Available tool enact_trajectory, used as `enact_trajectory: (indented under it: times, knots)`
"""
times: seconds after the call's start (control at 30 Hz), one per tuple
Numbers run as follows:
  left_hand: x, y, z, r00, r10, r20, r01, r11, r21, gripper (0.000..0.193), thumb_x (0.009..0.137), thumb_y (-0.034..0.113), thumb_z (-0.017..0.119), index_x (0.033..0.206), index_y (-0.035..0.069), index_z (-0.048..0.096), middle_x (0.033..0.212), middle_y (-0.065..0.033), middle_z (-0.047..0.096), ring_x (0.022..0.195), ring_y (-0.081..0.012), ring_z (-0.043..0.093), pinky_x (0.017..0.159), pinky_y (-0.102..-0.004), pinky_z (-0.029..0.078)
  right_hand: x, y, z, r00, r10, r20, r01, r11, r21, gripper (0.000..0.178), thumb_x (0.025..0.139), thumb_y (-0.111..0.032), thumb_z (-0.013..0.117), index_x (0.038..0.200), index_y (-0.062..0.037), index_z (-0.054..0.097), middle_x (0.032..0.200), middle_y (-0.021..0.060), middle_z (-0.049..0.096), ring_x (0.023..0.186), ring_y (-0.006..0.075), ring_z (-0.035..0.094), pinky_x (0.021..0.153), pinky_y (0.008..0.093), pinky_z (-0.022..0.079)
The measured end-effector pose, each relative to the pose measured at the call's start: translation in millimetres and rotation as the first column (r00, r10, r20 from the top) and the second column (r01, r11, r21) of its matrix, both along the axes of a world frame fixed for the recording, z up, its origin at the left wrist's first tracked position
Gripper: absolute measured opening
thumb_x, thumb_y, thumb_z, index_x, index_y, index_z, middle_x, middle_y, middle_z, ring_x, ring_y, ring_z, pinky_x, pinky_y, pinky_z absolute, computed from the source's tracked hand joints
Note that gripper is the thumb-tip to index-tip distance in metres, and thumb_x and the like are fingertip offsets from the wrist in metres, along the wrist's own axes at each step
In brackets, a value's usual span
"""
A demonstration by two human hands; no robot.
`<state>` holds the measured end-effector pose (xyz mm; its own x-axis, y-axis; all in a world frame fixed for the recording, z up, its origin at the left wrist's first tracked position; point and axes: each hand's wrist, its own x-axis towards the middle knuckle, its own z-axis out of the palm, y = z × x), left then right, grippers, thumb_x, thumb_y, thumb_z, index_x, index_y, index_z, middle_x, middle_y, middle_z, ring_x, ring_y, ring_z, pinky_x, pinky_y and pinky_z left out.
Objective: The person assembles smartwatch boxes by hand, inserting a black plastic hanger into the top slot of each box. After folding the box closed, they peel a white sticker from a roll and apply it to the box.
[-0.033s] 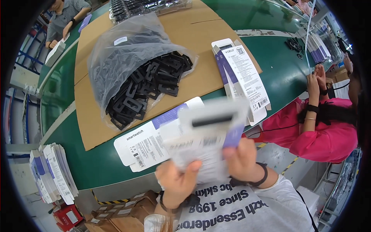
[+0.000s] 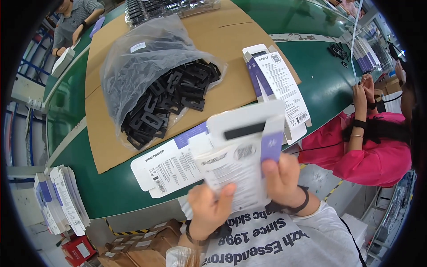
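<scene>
Between both hands I hold a white and purple cardboard box, tilted over my lap. Its top flap stands up, and a black strip shows at the opening. My left hand grips the lower left side, thumb on the printed face. My right hand is closed on the right side, thumb by the purple edge. Behind the box lies a flat white carton, partly hidden by it. Another white and purple carton lies to the right, its end open.
A clear plastic bag spilling black slotted plastic pieces lies on brown cardboard over the green table. Stacked cartons stand at left. A co-worker in pink sits at right, another person at far left.
The box has shifted slightly and its flap tips up more toward the upper left; its print looks sharper. Both hands keep their grip, the right one moving up a little.
</scene>
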<state>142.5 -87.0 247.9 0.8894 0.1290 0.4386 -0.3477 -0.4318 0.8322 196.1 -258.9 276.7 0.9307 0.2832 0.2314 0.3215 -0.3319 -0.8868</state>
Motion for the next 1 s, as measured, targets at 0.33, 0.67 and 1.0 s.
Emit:
enact_trajectory:
  times: [0.33,0.67,1.0]
  knots:
    - [41,-23,21,0.936,0.166,-0.311,-0.183,0.983,-0.026,0.045,0.097,0.017,0.057,0.133,-0.005,0.043,0.078,-0.0159,0.07,0.058,-0.0307,0.067,0.052,-0.0362,0.051,41,-35,-17,0.793,-0.279,0.541,0.508,0.793,-0.337,0.069,0.075,-0.013,0.08,0.136,-0.0063,0.048,0.132,0.0206,0.049,0.113,0.0326,0.055,0.1,0.0399,0.042]
    - [126,-102,7,0.923,0.032,-0.382,0.022,0.991,0.135,0.072,0.095,0.014,0.052,0.147,-0.015,0.01,0.109,-0.0317,0.059,0.08,-0.0418,0.068,0.065,-0.0431,0.058,75,-94,-23,0.935,-0.317,0.158,0.35,0.756,-0.553,0.084,0.071,-0.004,0.071,0.147,-0.0179,0.04,0.142,0.0215,0.036,0.129,0.0416,0.043,0.105,0.0438,0.042]
    - [79,-50,7,0.998,-0.048,-0.034,0.054,0.973,0.225,0.063,0.086,0.008,0.067,0.141,-0.006,0.039,0.133,-0.0238,0.051,0.123,-0.0418,0.05,0.102,-0.0438,0.045,45,-18,19,0.919,-0.121,0.376,0.274,0.881,-0.386,0.062,0.078,0.001,0.067,0.137,-0.0067,0.05,0.141,0.019,0.046,0.132,0.0356,0.044,0.109,0.042,0.035]
